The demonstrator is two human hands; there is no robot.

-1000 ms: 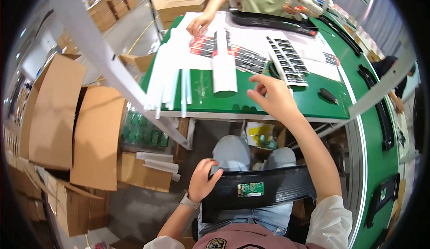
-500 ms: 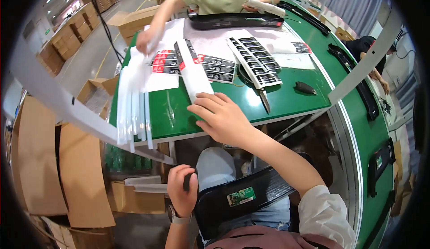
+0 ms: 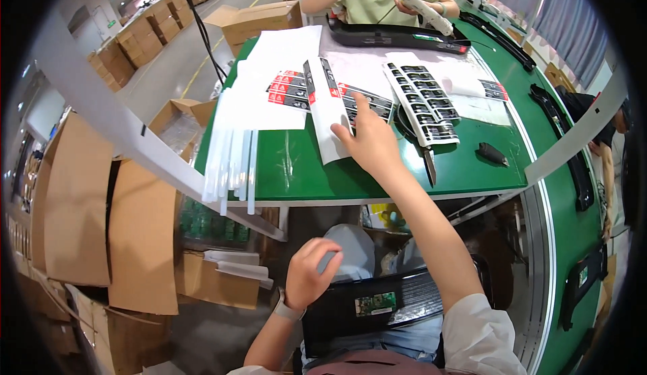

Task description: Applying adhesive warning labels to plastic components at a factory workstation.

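Your right hand [image 3: 371, 142] has thumb and index finger spread, apparently holding nothing, over the white label strip [image 3: 330, 142] on the green table [image 3: 283, 179]; contact can't be told. Your left hand [image 3: 311, 274], half curled and seemingly empty, is near your lap's black panel [image 3: 421, 293]. Its circuit board [image 3: 375, 303] sits in place; labels remain on the strip's far end
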